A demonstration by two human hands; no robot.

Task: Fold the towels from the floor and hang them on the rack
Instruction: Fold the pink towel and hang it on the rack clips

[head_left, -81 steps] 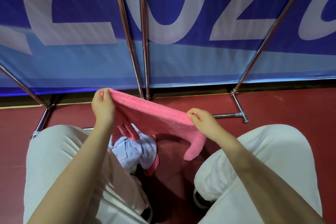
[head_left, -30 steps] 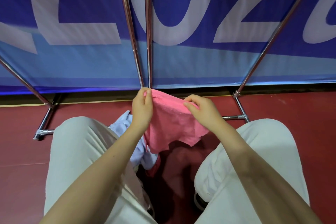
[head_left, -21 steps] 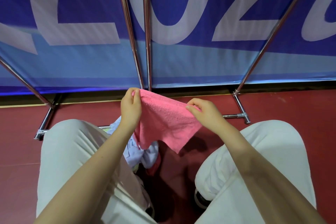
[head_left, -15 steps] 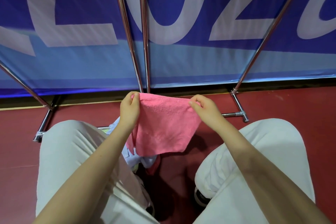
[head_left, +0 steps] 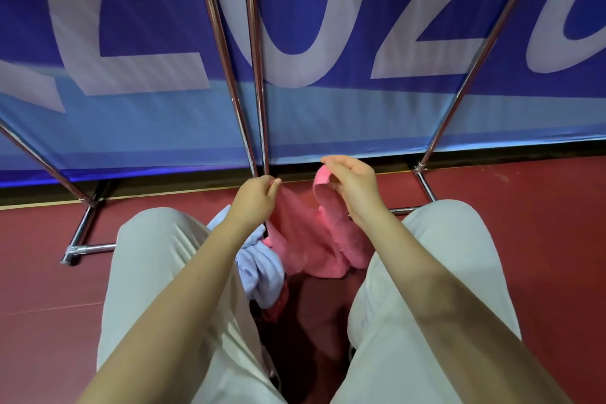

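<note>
While the left hand point(head_left: 254, 198) pinches one top corner of the pink towel point(head_left: 314, 239) and the right hand point(head_left: 352, 185) pinches the other, curled over, the cloth sags between them above the red floor point(head_left: 524, 239). Below the left fingers lies a crumpled light blue towel point(head_left: 259, 269). Beyond both hands rise the chrome rack point(head_left: 229, 69) poles, before a blue banner point(head_left: 328, 26).
</note>
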